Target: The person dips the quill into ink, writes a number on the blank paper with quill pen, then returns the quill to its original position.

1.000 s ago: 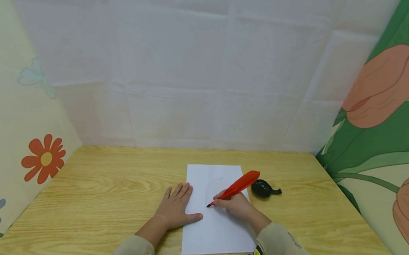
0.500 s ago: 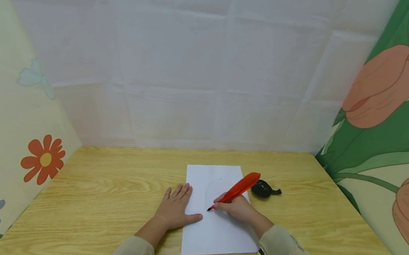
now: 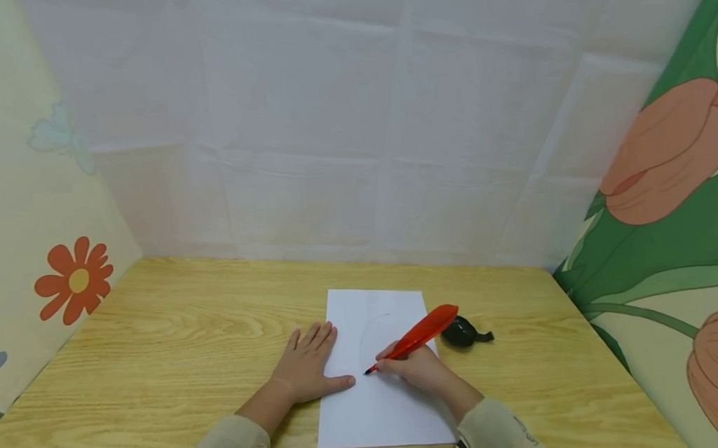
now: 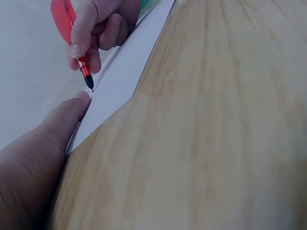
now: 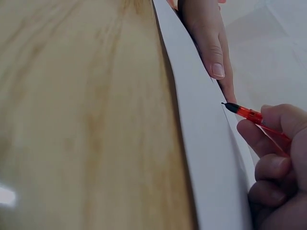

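Note:
A white sheet of paper (image 3: 374, 420) lies on the wooden table. My right hand (image 3: 422, 369) pinches a red feather pen (image 3: 421, 331) between thumb and fingers, its dark tip down at the sheet. A faint curved line runs from near the sheet's top down its left half to the tip. In the right wrist view the red pen (image 5: 249, 114) shows its black end. With fingers spread, my left hand (image 3: 303, 369) rests flat across the sheet's left edge, thumb on the paper. The left wrist view shows that thumb (image 4: 62, 117) close to the pen tip.
A glossy black rounded object with a short neck (image 3: 460, 331) lies just right of the sheet. The wooden table (image 3: 184, 336) meets a creased white cloth (image 3: 325, 114) at the back. Flower-printed panels (image 3: 660, 270) stand at both sides.
My right hand has moved the feather pen slightly toward me, and the faint curved line on the sheet has grown longer. The left hand has stayed in place.

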The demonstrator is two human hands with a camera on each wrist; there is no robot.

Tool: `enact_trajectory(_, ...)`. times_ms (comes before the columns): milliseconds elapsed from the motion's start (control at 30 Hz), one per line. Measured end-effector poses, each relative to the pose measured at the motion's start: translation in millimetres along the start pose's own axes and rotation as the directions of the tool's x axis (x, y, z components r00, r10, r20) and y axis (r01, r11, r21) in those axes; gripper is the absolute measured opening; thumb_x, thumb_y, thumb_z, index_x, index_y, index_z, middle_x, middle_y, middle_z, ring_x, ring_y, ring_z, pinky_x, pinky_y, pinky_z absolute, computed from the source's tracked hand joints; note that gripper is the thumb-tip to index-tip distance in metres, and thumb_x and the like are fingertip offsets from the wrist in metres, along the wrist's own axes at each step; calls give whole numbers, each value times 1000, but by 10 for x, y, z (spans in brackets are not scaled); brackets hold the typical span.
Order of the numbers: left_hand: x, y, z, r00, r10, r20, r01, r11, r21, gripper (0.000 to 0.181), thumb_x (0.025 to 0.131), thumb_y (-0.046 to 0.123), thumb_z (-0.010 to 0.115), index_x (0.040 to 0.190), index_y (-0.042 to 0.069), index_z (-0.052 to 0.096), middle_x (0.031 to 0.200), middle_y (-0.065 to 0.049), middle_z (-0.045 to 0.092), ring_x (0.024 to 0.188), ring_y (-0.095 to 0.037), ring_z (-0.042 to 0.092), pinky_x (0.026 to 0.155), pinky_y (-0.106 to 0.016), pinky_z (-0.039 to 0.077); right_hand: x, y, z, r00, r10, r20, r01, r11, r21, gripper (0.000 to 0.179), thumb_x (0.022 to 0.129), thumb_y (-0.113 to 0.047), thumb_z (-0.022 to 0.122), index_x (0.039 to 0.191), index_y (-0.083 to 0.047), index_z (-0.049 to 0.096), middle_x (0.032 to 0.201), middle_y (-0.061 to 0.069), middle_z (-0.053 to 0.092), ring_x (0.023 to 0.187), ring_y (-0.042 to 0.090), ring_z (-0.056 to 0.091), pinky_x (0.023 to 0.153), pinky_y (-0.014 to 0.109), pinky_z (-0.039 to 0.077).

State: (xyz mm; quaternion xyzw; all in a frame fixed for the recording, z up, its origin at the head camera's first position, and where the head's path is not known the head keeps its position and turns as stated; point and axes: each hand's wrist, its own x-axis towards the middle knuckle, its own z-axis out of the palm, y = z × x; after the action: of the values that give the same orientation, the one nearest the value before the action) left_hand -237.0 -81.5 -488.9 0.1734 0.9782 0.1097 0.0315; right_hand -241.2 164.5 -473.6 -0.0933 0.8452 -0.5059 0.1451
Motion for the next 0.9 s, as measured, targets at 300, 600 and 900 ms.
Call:
enact_trajectory(300, -19, 24, -47, 1000, 0, 26, 1, 1000, -11, 107, 81, 79, 50, 156, 8, 24, 164, -8, 19, 154, -29, 12, 122, -57, 5, -45, 6, -4, 1000, 4, 0, -4, 1000, -12, 22, 84, -27, 78, 100, -13, 75, 88, 0, 70, 79, 15, 54, 72, 28, 41)
enact_trajectory(600, -26, 40, -78, 1000, 0, 11, 1, 999, -39, 106, 81, 78, 52, 155, 6, 26, 164, -9, 22, 153, -31, 14, 122, -58, 6, -86, 23, -21, 999, -28, 32, 27, 999, 22, 21, 85, -24, 76, 100, -9, 75, 80, -3, 67, 68, 13, 51, 64, 26, 43)
enact_trajectory(900, -52, 51, -106, 1000, 7, 14, -7, 999, -46, 107, 81, 77, 52, 155, 5, 26, 164, -11, 22, 153, -32, 14, 122, -58, 6, -119, 29, -30, 999, -28, 40, 27, 999, 38, 20, 85, -22, 76, 100, -8, 74, 81, -3, 68, 66, 11, 50, 62, 24, 43)
